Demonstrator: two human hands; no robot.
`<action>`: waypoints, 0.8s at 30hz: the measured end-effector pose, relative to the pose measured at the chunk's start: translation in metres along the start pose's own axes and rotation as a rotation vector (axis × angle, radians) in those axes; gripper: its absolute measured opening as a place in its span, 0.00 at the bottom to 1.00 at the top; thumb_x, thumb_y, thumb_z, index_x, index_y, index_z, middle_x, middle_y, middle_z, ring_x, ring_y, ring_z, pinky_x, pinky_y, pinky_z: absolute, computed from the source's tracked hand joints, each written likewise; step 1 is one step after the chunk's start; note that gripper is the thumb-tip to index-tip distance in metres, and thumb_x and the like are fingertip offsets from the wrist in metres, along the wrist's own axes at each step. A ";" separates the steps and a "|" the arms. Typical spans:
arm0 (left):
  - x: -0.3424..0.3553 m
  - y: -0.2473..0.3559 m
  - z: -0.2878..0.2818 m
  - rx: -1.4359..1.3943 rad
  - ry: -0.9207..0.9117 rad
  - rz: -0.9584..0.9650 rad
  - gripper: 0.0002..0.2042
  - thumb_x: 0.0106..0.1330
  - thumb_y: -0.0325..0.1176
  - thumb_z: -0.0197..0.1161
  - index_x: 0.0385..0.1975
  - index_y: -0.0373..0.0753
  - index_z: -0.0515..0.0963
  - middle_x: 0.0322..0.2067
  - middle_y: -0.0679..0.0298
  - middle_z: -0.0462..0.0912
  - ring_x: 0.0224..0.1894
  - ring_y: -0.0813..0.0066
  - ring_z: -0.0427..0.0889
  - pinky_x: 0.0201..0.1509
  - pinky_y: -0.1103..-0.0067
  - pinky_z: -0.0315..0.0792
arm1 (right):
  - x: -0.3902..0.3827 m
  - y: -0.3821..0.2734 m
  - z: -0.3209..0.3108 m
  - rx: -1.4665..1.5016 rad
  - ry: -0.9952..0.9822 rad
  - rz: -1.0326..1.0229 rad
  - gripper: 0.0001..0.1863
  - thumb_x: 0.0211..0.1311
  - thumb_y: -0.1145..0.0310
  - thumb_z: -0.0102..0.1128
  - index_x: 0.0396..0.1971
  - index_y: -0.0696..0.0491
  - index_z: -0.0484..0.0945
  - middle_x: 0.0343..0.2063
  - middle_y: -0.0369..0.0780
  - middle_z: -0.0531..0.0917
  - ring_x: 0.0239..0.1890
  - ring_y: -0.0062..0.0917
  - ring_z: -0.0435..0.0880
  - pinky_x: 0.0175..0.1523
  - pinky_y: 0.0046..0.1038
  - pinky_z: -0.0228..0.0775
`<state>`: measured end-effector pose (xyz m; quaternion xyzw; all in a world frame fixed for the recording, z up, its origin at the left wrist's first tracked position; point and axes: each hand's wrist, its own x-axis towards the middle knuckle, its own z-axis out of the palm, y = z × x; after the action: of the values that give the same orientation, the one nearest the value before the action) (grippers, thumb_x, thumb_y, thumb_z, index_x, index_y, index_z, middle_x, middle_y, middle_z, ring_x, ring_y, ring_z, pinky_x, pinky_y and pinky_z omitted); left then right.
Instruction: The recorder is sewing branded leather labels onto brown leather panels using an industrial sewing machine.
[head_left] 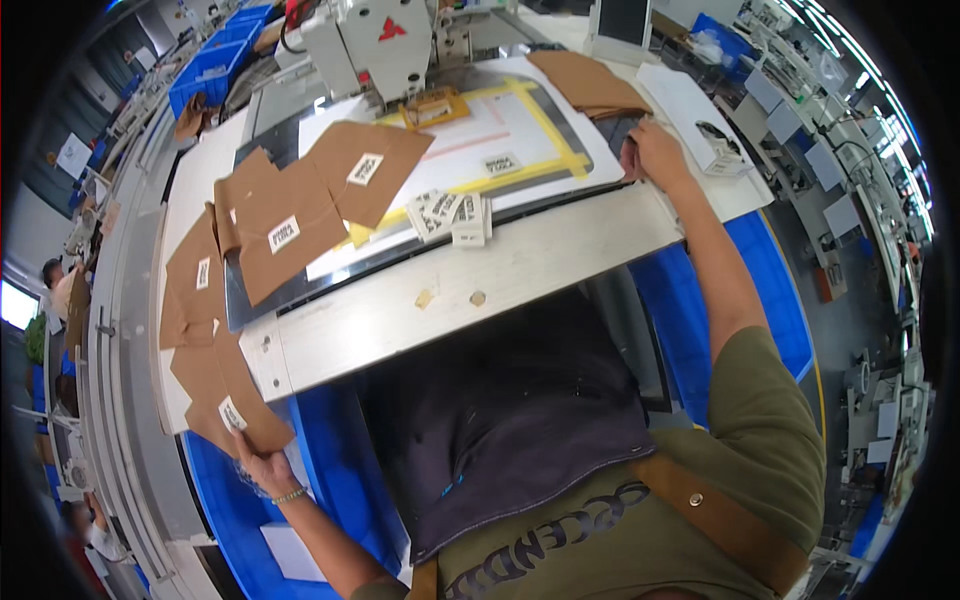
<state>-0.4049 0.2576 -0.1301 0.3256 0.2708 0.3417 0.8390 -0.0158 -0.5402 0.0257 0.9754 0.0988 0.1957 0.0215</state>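
Observation:
At the lower left, my left hand [265, 472] grips the near edge of a brown fabric piece [225, 375], close to its white label [231, 413]. That piece hangs over the table's corner. Other brown labelled pieces [275, 205] lie spread and overlapping beyond it. My right hand [657, 155] is at the table's right side, fingers curled beside the white template sheet [560, 150] and just below a stack of brown fabric [590, 85]. Its fingertips are partly hidden, so what they hold cannot be made out. Loose white labels [440, 212] lie in a pile at the table's middle.
A sewing machine head [385, 50] stands over the far side. Yellow tape [550, 130] borders the template, with one label [498, 163] on it. Blue bins [740, 290] sit under the table on both sides. White paper [680, 95] lies at the right.

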 end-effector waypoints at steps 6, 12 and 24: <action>0.000 -0.006 -0.006 -0.034 -0.035 -0.082 0.29 0.72 0.42 0.74 0.70 0.37 0.76 0.64 0.55 0.83 0.64 0.59 0.82 0.68 0.57 0.77 | -0.012 0.004 0.017 -0.006 0.124 -0.063 0.08 0.66 0.71 0.60 0.38 0.55 0.87 0.43 0.47 0.84 0.49 0.45 0.86 0.54 0.44 0.82; 0.008 -0.010 -0.005 -0.020 -0.042 -0.075 0.28 0.72 0.41 0.75 0.67 0.36 0.78 0.62 0.56 0.85 0.62 0.59 0.84 0.67 0.61 0.79 | -0.010 0.018 -0.026 0.086 -0.124 0.101 0.08 0.67 0.71 0.63 0.39 0.56 0.89 0.43 0.45 0.85 0.52 0.40 0.87 0.54 0.42 0.82; 0.004 -0.007 -0.002 0.156 0.017 0.087 0.26 0.80 0.43 0.65 0.68 0.28 0.74 0.61 0.48 0.83 0.59 0.55 0.86 0.63 0.57 0.82 | -0.061 -0.087 -0.089 1.519 0.175 0.173 0.17 0.87 0.55 0.51 0.50 0.54 0.79 0.35 0.34 0.85 0.29 0.15 0.82 0.31 0.22 0.76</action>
<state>-0.4013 0.2577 -0.1372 0.3985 0.2895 0.3583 0.7931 -0.1215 -0.4673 0.0777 0.7076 0.1306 0.1516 -0.6777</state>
